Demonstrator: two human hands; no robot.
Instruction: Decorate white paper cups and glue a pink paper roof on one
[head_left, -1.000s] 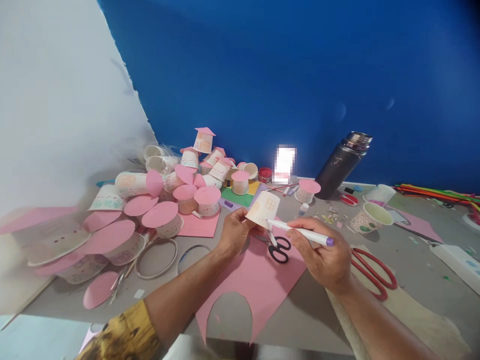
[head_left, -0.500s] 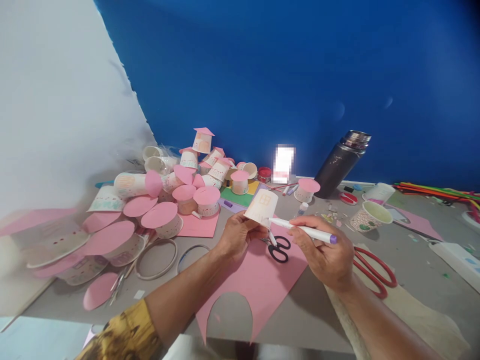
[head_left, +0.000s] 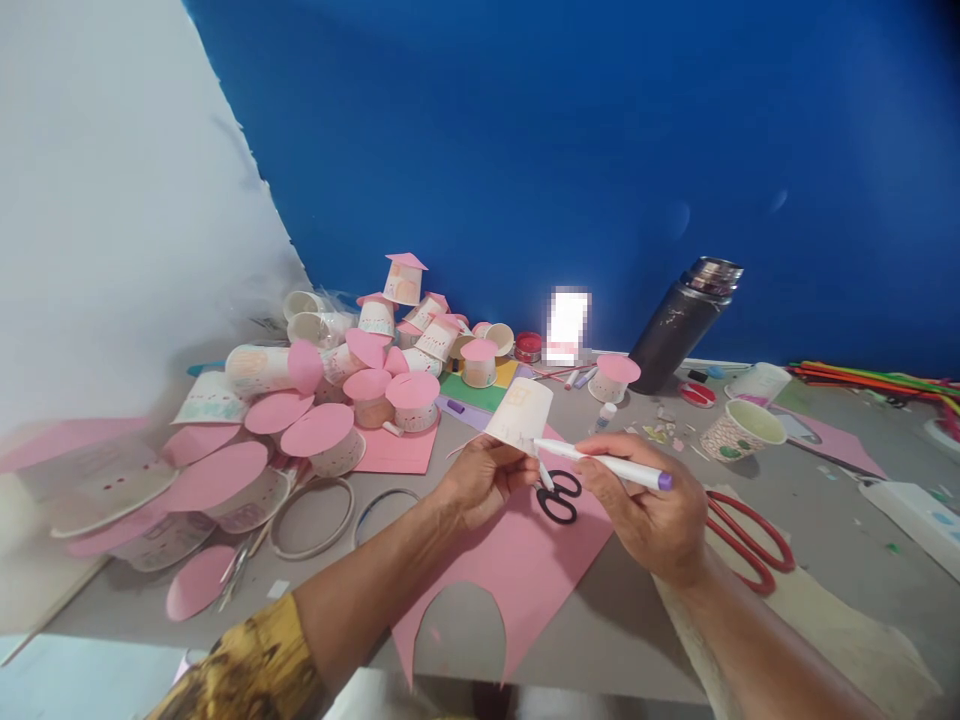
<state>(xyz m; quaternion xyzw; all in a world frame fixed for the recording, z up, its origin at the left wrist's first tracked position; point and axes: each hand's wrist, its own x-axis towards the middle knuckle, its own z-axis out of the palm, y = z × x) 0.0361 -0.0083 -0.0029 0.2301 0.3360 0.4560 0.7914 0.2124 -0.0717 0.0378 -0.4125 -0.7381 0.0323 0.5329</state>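
Below, scissors (head_left: 561, 497) lie on pink paper (head_left: 525, 570) — left fingers (head_left: 499, 453) grip cup (head_left: 523, 410), right fingers (head_left: 598, 474) marker (head_left: 628, 471).

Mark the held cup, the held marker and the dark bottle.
Held cup (head_left: 524, 408): head view, on its side wall.
Held marker (head_left: 624, 469): head view, on its white barrel.
Dark bottle (head_left: 673, 336): head view, on its body.

Blur softens the pink-topped cups (head_left: 112, 492) at far left, while pixels mask a bright white rectangle (head_left: 570, 325) farther back. The left hand (head_left: 486, 475) hides the blades of the black scissors (head_left: 562, 496); the bottom edge crops a yellow sleeve (head_left: 251, 662).
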